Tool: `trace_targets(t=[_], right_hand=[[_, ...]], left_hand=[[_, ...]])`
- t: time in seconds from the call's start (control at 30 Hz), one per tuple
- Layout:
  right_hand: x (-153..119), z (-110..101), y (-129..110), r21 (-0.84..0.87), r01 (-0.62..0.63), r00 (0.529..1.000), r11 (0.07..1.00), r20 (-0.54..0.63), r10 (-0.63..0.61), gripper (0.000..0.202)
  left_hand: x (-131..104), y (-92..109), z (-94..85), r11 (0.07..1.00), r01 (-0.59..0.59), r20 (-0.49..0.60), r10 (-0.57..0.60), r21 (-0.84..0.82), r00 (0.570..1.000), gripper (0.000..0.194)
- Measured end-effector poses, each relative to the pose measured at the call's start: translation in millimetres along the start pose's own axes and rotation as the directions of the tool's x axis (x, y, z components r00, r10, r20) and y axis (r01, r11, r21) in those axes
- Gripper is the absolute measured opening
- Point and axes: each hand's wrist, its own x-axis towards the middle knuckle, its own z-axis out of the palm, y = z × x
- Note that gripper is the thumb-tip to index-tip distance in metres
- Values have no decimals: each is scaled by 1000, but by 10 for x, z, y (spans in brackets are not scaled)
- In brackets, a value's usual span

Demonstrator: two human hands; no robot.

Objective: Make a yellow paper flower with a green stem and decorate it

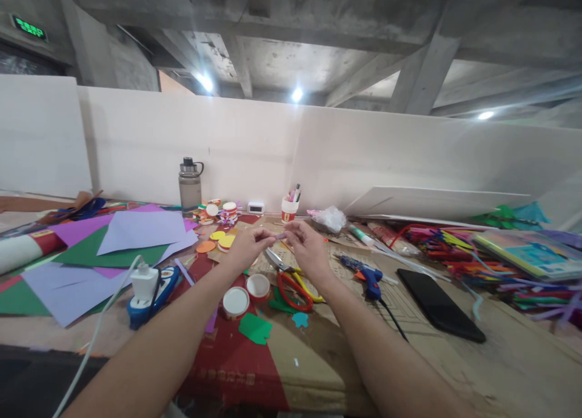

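Both hands meet over the middle of the table, fingers pinched round a small purple piece [280,236]. My left hand [250,246] grips its left end, and my right hand [304,246] has the right end. Beneath and between the wrists lie scissors with red handles [295,292] and a second, yellow-handled pair [309,286]. Two small white-and-red paper cups [236,302] [258,286] stand below my left hand. Green paper scraps [255,328] and a teal paper shape [300,320] lie nearer the front.
At left are coloured paper sheets [140,231] and a blue power strip [152,297] with a white cable. A bottle [190,188] and pen cup [290,209] stand behind. To the right are a glue gun [371,280], black phone [439,305] and pipe cleaners [454,248].
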Motion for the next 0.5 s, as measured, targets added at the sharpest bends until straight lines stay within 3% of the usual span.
trace_targets(t=[0.17,0.27,0.5], right_hand=[[14,-10,-38,-95,14,999,995,32,-11,26],[14,-1,-25,-175,40,997,984,73,-27,19],[15,-14,27,-242,46,999,969,19,-43,20]], left_hand=[[11,-33,2,999,12,-6,-13,-44,1000,19],[16,-46,13,997,26,12,-25,-71,1000,22],[15,-33,3,999,31,30,-30,-26,999,22]])
